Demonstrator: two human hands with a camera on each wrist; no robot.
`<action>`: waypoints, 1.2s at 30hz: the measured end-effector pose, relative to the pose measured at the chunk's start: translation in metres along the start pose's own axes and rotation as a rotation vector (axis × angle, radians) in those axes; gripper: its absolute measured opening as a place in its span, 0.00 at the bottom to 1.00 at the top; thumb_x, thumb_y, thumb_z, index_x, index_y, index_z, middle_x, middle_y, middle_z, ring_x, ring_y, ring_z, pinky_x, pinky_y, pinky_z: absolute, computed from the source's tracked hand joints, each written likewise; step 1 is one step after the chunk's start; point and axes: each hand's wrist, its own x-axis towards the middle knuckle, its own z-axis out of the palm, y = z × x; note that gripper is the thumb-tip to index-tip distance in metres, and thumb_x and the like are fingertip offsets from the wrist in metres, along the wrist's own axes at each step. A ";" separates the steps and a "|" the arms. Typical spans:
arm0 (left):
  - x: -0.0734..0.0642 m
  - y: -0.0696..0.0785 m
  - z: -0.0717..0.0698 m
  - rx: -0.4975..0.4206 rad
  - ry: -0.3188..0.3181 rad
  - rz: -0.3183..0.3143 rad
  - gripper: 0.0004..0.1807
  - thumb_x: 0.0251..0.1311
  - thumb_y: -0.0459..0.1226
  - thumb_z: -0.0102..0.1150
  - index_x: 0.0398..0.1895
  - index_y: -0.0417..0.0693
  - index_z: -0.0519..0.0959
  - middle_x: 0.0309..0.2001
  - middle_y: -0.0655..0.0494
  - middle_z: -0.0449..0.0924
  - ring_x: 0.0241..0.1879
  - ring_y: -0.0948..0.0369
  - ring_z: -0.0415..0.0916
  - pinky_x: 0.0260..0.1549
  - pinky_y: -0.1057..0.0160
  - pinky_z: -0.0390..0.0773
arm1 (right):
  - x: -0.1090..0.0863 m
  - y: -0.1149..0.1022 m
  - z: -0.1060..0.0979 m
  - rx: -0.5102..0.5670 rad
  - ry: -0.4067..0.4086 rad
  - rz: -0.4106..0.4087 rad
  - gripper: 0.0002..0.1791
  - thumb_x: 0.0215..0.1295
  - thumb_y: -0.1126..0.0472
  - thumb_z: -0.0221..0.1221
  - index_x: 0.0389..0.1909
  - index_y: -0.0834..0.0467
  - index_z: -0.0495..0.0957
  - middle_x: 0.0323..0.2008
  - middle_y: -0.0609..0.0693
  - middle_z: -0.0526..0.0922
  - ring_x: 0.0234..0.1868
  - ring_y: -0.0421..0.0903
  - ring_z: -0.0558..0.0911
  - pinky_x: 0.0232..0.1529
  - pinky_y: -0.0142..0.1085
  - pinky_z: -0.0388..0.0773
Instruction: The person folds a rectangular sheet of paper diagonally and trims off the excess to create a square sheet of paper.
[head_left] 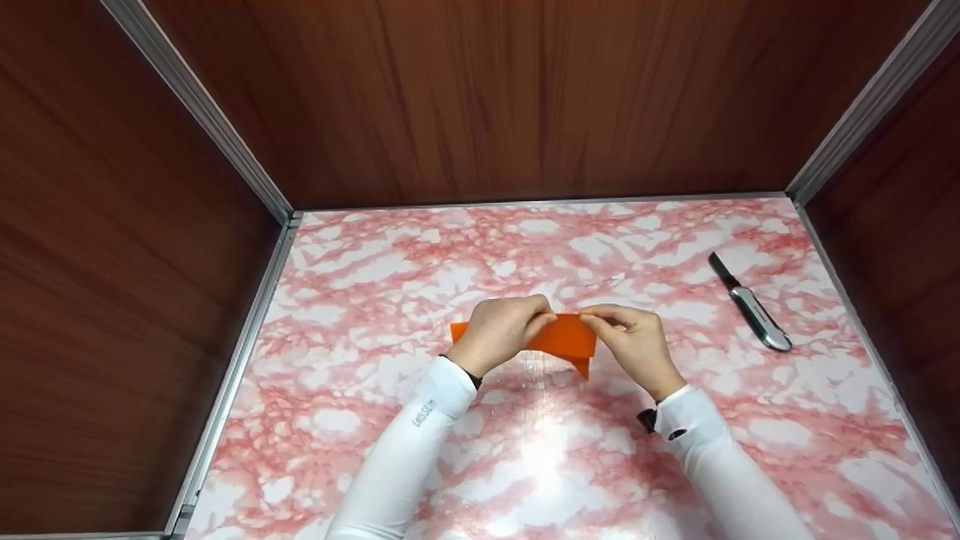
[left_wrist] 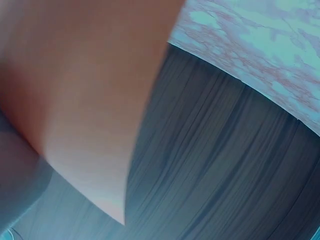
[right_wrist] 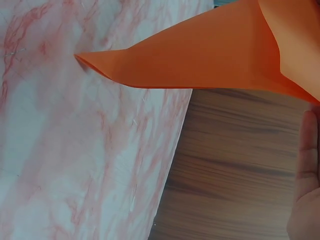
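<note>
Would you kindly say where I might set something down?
The pink-marbled tabletop is bare left of the orange sheet, beyond the left hand toward the brown wooden panel, and between the right hand and the silver-black knife. Around the sheet, it's crowded.

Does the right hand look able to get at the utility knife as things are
Probably yes: nothing lies between the right hand and the utility knife, though that hand pinches the orange sheet.

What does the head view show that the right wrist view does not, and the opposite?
Only the head view shows the knife and the white sleeves. Only the right wrist view shows the curled tip of the orange sheet up close. Both show that sheet, the marbled table, a wood-grain surface and at least part of a hand.
</note>
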 end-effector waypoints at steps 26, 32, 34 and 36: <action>-0.003 0.004 -0.006 -0.013 -0.045 0.012 0.12 0.67 0.53 0.53 0.37 0.61 0.82 0.29 0.72 0.79 0.26 0.73 0.72 0.28 0.66 0.72 | 0.001 -0.002 -0.007 0.067 -0.200 0.236 0.08 0.60 0.58 0.68 0.37 0.56 0.88 0.35 0.47 0.87 0.39 0.46 0.84 0.41 0.34 0.78; -0.004 0.002 -0.008 -0.016 -0.084 0.008 0.14 0.67 0.54 0.52 0.38 0.60 0.83 0.31 0.72 0.80 0.26 0.73 0.73 0.29 0.66 0.73 | -0.001 -0.001 -0.005 0.062 -0.174 0.206 0.06 0.61 0.60 0.67 0.37 0.56 0.88 0.34 0.47 0.87 0.37 0.45 0.84 0.40 0.33 0.79; -0.004 0.001 -0.009 -0.015 -0.098 0.003 0.14 0.68 0.54 0.51 0.37 0.60 0.83 0.30 0.71 0.79 0.26 0.72 0.73 0.28 0.66 0.73 | -0.001 -0.001 -0.005 0.069 -0.165 0.196 0.06 0.61 0.60 0.67 0.37 0.57 0.88 0.34 0.47 0.87 0.37 0.45 0.84 0.40 0.33 0.79; -0.005 0.000 -0.010 -0.017 -0.108 -0.006 0.15 0.69 0.53 0.51 0.38 0.59 0.83 0.30 0.71 0.79 0.26 0.71 0.73 0.28 0.65 0.73 | -0.001 -0.001 -0.006 0.079 -0.160 0.185 0.06 0.61 0.61 0.67 0.37 0.57 0.88 0.34 0.48 0.87 0.37 0.46 0.84 0.40 0.33 0.79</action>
